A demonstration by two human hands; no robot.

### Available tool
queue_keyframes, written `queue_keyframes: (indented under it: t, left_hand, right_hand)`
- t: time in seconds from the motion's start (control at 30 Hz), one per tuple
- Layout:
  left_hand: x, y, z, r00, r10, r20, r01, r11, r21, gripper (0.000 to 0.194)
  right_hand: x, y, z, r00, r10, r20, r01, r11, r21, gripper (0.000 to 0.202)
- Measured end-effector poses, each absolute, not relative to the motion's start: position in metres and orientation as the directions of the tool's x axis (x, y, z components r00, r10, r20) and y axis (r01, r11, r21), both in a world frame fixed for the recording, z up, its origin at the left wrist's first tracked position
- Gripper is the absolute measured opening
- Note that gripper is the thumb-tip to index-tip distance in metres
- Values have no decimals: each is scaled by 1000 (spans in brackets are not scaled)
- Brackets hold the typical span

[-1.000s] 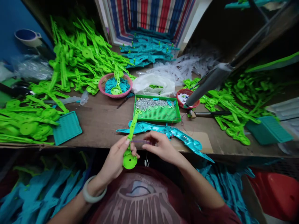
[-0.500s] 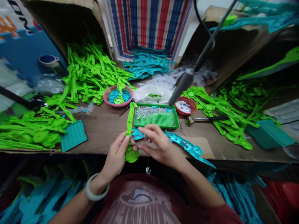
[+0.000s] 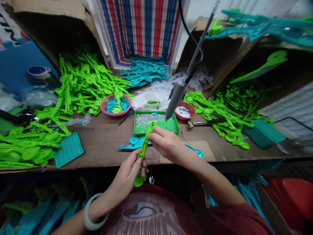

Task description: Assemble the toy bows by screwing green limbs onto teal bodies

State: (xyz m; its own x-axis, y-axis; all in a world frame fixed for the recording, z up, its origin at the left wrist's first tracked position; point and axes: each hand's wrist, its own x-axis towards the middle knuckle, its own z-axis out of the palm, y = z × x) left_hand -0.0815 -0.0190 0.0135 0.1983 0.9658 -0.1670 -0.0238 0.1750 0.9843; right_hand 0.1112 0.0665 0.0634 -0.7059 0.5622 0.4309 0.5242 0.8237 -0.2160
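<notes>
My left hand (image 3: 129, 168) is closed round the lower half of a long green plastic part (image 3: 144, 145) with a round disc at its bottom end. The part stands tilted, top leaning right. At its upper end, the fingers of my right hand (image 3: 168, 145) are closed on it; whether a small piece is also between them is hidden. Thin dark wires (image 3: 152, 159) hang beside the part. Behind my hands a blue plastic part (image 3: 134, 142) lies on the table, its middle covered by my right hand.
A green tray (image 3: 156, 133) of small metal screws sits ahead, under a hanging grey power screwdriver (image 3: 176, 98). Baskets, pink (image 3: 115, 114) and red (image 3: 192, 114), flank it. Green parts (image 3: 90, 81) are heaped left and right. A wood-handled tool (image 3: 207, 122) lies at right.
My right hand has moved up to the top end of the green part. The part now leans right and sits lower. The view has shifted a little to the right.
</notes>
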Motion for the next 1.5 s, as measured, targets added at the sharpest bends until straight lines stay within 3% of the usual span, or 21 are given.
queue_keyframes:
  t: [0.17, 0.37, 0.67, 0.9, 1.1, 1.3, 1.5]
  left_hand:
    - [-76, -20, 13, 245, 944, -222, -65, 245, 967, 48]
    - [-69, -15, 13, 293, 926, -240, -9, 254, 967, 56]
    - [-66, -7, 12, 304, 928, -213, 240, 142, 960, 48]
    - [-60, 9, 5, 302, 932, -199, 288, 110, 951, 19]
    - [-50, 12, 2, 260, 964, -57, 339, -36, 940, 29]
    - [-48, 12, 2, 267, 960, 80, 453, -199, 869, 34]
    - [-45, 13, -8, 190, 957, 220, 565, -289, 773, 28]
  right_hand:
    - [111, 66, 54, -666, 564, 489, 466, 826, -318, 25]
    - [116, 63, 54, -552, 565, 614, 223, 809, -544, 12]
    - [115, 55, 34, -414, 748, 519, 428, 663, -615, 13]
    - [112, 45, 22, -294, 839, 458, 493, 544, -679, 16]
    - [112, 40, 17, -163, 900, 404, 405, 435, -804, 15]
    - [111, 41, 15, -92, 974, 205, 273, 223, -936, 14]
    - [104, 34, 6, -35, 960, 278, 253, 278, -927, 13]
